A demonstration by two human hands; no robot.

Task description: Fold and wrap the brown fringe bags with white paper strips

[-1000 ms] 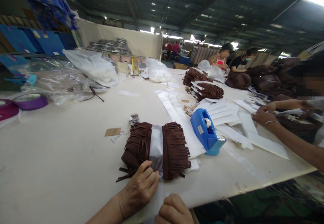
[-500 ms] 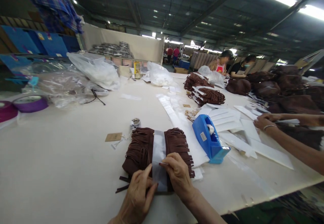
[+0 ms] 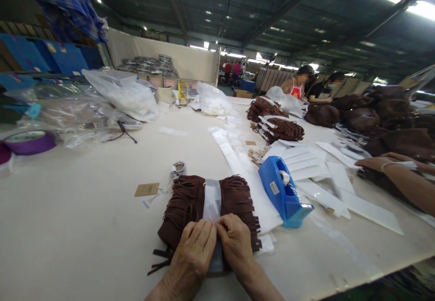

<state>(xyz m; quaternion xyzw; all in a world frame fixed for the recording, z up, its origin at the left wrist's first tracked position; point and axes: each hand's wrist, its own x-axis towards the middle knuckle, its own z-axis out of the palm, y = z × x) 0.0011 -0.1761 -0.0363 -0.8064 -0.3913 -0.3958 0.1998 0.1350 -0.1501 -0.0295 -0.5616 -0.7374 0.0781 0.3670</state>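
left grip (image 3: 196, 248): palm down | right grip (image 3: 235, 241): curled inward | both close together

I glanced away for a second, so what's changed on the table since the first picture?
The right hand has moved up from below the bag to the white band. The left hand has slid farther up the band, fingertips now close to the right's. A co-worker's hand has shifted right. The bag, dispenser and tag stayed put.
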